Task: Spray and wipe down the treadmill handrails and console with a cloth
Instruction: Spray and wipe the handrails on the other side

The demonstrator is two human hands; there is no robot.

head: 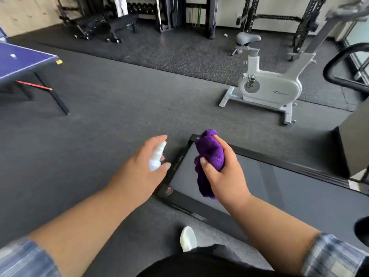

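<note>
Two hands | left hand (pixel 137 172) grips smooth white spray bottle (pixel 156 159) | right hand (pixel 223 172) clutches bunched plush purple cloth (pixel 209 156)

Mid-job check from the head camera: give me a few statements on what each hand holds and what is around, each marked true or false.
1. The left hand holds a white spray bottle. True.
2. The right hand has a yellow sponge in its grip. False: it grips a purple cloth.
3. The cloth is pressed on a handrail. False: it is held above the treadmill belt.
4. A white exercise bike stands beyond the treadmill. True.
5. A blue table stands at the left. True.
</note>
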